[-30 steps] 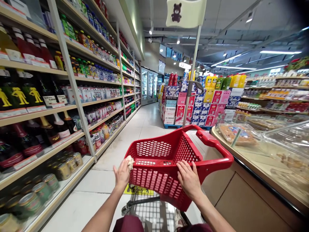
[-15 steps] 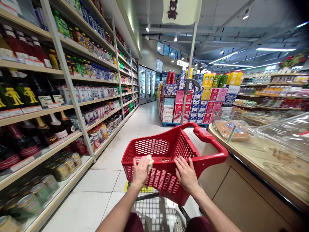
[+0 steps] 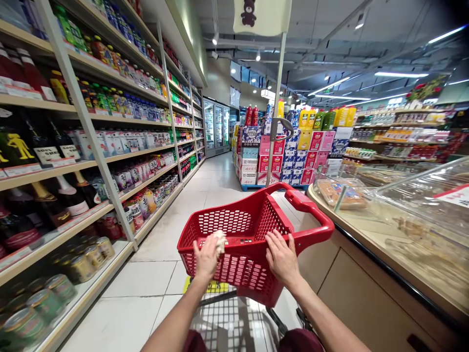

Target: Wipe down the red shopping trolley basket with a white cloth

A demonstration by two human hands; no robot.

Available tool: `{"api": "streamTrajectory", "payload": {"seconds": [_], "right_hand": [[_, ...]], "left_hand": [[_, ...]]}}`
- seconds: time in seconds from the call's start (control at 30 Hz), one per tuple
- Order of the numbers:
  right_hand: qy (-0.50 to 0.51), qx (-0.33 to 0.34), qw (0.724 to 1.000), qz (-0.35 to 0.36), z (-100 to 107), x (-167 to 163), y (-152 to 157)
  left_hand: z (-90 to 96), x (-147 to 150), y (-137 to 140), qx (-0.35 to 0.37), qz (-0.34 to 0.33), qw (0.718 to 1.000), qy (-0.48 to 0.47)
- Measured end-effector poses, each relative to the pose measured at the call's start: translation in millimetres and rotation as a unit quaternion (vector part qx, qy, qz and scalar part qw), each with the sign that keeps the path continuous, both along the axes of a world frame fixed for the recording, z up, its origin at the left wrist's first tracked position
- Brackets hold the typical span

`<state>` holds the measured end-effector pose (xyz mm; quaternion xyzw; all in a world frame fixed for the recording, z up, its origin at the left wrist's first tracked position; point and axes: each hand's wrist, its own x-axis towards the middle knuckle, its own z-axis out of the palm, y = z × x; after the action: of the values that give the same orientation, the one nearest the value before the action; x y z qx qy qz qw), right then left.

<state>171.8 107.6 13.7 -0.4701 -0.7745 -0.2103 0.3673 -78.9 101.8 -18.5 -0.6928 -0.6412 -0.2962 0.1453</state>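
A small red plastic shopping cart [image 3: 252, 264] with slotted walls stands right in front of me, its handle pointing to the right. My left hand [image 3: 205, 256] is at the near rim toward the left end, closed on a crumpled whitish cloth [image 3: 220, 241] that touches the rim. Farther right on the same rim, my right hand [image 3: 282, 256] grips the edge, fingers over the top and thumb on the near side. A pole [image 3: 276, 88] rises by the cart and bears a cream flag [image 3: 262, 17] with a brown bear.
Shelves [image 3: 135, 195] of bottles and cans line the left side. A display counter [image 3: 366, 234] with clear covers stands close on the right. Ahead are stacked drink cartons [image 3: 271, 161] and glass-door fridges [image 3: 216, 124]. Pale floor tiles [image 3: 141, 278] run between.
The whole view, cart included, has shifted a little to the left. Both hands keep nearly the same places on the rim, the cloth still in the left one.
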Motion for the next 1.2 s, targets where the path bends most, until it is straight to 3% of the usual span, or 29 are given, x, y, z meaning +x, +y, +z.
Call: {"api": "streamTrajectory", "payload": {"seconds": [0.07,0.1,0.27,0.33,0.47,0.53,0.67,0.87,1.07,1.2], "right_hand": [[0.007,0.003,1.000,-0.021,3.9,4.9,1.1],[0.005,0.001,1.000,-0.026,5.4,6.4,1.5],[-0.020,0.006,0.999,-0.039,8.4,15.8,4.5],[-0.013,0.024,0.998,-0.058,9.1,24.3,7.3],[0.003,0.040,0.996,-0.079,11.1,37.8,12.4],[0.008,0.039,0.996,-0.079,11.5,39.0,13.5],[0.011,0.035,0.997,-0.071,12.3,38.8,12.9],[0.027,0.035,0.996,-0.072,13.0,36.8,12.3],[0.038,0.028,0.997,-0.059,12.5,35.9,11.3],[0.037,0.031,0.997,-0.057,14.5,43.5,10.5]], "left_hand": [[1.5,1.7,0.4,-0.002,0.043,0.999,-0.019],[2.5,8.0,1.0,-0.001,0.033,0.999,-0.017],[9.9,55.6,8.3,0.010,-0.122,0.992,0.017],[10.9,51.0,10.9,0.012,-0.100,0.995,0.005],[9.0,30.6,13.9,0.019,0.009,0.999,-0.032],[9.1,44.6,15.4,0.015,-0.018,1.000,-0.021],[12.6,84.5,19.4,0.007,-0.133,0.991,0.018],[15.4,58.7,18.0,0.000,-0.044,0.999,-0.014],[27.6,117.8,20.8,0.015,-0.171,0.985,-0.001],[26.1,115.6,21.9,0.007,-0.131,0.991,-0.032]]}}
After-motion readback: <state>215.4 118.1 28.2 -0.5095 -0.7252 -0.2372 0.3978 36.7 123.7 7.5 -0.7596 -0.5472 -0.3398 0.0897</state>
